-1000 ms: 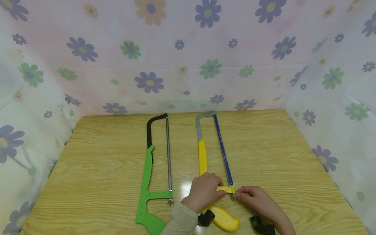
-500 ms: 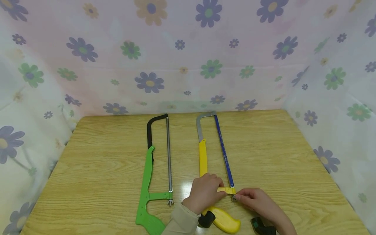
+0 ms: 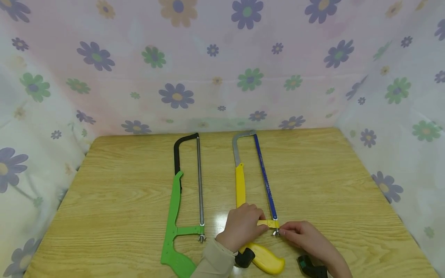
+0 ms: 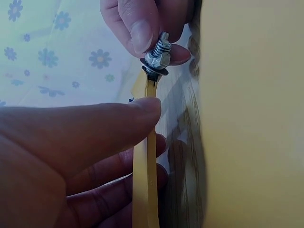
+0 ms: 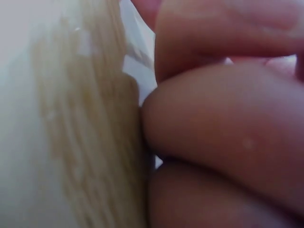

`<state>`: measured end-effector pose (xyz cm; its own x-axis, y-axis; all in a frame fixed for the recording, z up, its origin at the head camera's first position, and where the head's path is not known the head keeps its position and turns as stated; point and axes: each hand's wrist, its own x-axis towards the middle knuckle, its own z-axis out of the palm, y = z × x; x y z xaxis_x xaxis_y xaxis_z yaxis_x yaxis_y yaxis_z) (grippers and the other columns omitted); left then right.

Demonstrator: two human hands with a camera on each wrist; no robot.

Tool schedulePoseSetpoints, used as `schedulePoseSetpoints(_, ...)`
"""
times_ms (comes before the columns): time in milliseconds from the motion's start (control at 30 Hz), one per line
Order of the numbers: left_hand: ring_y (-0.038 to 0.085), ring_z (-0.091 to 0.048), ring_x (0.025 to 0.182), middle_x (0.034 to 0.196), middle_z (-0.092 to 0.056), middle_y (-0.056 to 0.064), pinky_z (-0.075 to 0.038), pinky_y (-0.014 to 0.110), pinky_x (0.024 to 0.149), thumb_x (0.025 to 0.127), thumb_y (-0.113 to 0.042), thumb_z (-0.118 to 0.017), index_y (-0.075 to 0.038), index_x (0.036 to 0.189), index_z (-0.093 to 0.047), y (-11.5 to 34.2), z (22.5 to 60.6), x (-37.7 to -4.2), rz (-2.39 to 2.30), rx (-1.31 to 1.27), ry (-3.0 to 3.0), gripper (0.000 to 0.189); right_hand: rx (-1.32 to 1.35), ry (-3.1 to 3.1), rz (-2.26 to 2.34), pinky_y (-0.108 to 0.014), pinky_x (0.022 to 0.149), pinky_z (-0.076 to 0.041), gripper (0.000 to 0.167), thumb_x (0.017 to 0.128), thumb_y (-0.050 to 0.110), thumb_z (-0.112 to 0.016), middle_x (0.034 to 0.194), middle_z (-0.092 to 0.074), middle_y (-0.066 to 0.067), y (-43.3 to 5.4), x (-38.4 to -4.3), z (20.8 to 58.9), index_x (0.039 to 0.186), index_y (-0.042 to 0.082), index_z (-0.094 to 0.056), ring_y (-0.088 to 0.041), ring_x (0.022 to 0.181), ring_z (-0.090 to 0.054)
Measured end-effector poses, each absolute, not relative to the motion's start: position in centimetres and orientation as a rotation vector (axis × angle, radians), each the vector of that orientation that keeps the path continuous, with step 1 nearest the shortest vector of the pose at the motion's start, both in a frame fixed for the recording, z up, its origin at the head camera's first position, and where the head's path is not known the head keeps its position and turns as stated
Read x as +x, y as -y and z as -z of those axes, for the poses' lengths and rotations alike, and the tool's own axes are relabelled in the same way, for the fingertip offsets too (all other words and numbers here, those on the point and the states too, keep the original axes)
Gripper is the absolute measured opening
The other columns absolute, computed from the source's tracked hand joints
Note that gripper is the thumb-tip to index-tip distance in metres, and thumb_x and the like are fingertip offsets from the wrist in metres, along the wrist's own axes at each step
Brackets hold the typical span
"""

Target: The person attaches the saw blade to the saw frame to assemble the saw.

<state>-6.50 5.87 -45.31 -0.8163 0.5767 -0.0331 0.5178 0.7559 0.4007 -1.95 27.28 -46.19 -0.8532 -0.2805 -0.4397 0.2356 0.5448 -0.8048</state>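
Observation:
A yellow hacksaw (image 3: 240,185) with a blue blade (image 3: 265,177) lies on the table. My left hand (image 3: 242,226) grips its yellow cross arm (image 3: 267,223), thumb on one side and fingers on the other in the left wrist view. At the arm's outer end sits a silver wing nut (image 3: 276,232) on a threaded bolt (image 4: 162,46). My right hand (image 3: 306,237) pinches this wing nut between thumb and finger. In the right wrist view, curled fingers (image 5: 218,114) fill the right side and hide the nut.
A green hacksaw (image 3: 172,220) with a grey blade (image 3: 200,181) lies to the left, roughly parallel. The wooden table (image 3: 114,193) ends at a flowered cloth (image 3: 208,96) at the back and sides. Black wrist cameras (image 3: 245,258) sit by both wrists.
The wing nut has turned a little, its wings now showing at another angle. Both hands stay in nearly the same places, and the hacksaws have not moved.

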Motion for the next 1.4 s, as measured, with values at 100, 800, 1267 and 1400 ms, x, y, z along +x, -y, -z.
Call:
schedulePoseSetpoints(100,0.002,-0.046,0.068,0.074,-0.051,-0.02,-0.036,0.023,0.05,0.076,-0.048,-0.064,-0.033,0.077,-0.063,-5.88,45.25,-6.54,-0.578,0.879,-2.8,0.016,-0.034,-2.301,1.263,-0.023,0.048,-0.036,0.029,0.087,0.037,-0.055,0.064,-0.052,0.003,-27.17,-2.0,46.06,0.092,0.01,-0.066,-0.006,0.052,-0.042)
schedulePoseSetpoints(800,0.001,-0.045,0.067,0.074,-0.051,-0.02,-0.034,0.022,0.05,0.076,-0.049,-0.064,-0.033,0.077,-0.063,-5.92,45.3,-6.47,-0.584,0.887,-2.804,0.016,-0.004,-2.318,1.273,-0.022,0.048,-0.035,0.029,0.085,0.038,-0.058,0.062,-0.054,0.002,-27.02,-1.87,45.94,0.089,0.01,-0.064,-0.005,0.051,-0.041)
schedulePoseSetpoints(1267,0.002,-0.045,0.066,0.072,-0.051,-0.019,-0.035,0.023,0.05,0.076,-0.047,-0.065,-0.032,0.076,-0.064,-5.89,44.95,-6.44,-0.584,0.881,-2.794,0.015,-0.043,-2.225,1.32,-0.025,0.051,-0.039,0.03,0.09,0.034,-0.051,0.067,-0.053,-0.002,-27.29,-1.78,46.04,0.096,0.009,-0.064,-0.009,0.056,-0.047)
schedulePoseSetpoints(1400,0.002,-0.045,0.066,0.073,-0.052,-0.019,-0.035,0.023,0.049,0.076,-0.047,-0.065,-0.032,0.076,-0.064,-5.84,44.96,-6.42,-0.579,0.883,-2.799,0.015,-0.061,-2.213,1.325,-0.026,0.047,-0.038,0.03,0.091,0.034,-0.049,0.06,-0.045,0.001,-27.29,-1.84,46.06,0.098,0.009,-0.064,-0.006,0.05,-0.041)
